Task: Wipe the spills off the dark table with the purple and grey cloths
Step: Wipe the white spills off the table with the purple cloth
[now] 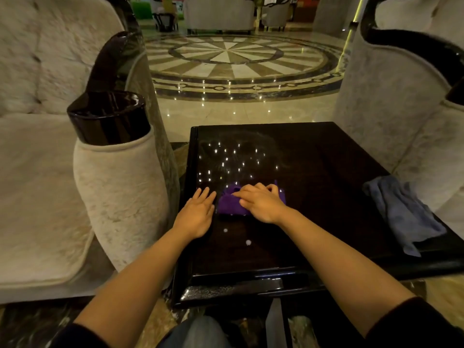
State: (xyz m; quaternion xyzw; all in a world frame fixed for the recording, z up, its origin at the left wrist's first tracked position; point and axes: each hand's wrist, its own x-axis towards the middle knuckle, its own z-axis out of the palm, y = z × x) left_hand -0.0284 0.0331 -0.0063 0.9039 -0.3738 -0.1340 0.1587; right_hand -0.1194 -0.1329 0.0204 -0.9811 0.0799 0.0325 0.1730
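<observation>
The dark glossy table (326, 172) fills the middle of the head view. A folded purple cloth (229, 204) lies on its left half. My right hand (261, 200) presses down on the cloth, fingers bent over its top. My left hand (197, 213) rests flat on the table just left of the cloth, fingers spread, touching its edge. A grey cloth (399, 212) lies crumpled at the table's right edge, away from both hands. Faint smear marks (251, 146) show on the far left part of the tabletop among reflected light dots.
A pale upholstered sofa with a dark glossy armrest cap (108, 116) stands close on the left. Another pale armchair (401, 96) stands at the right, against the table. Beyond the table is a polished patterned marble floor (226, 56).
</observation>
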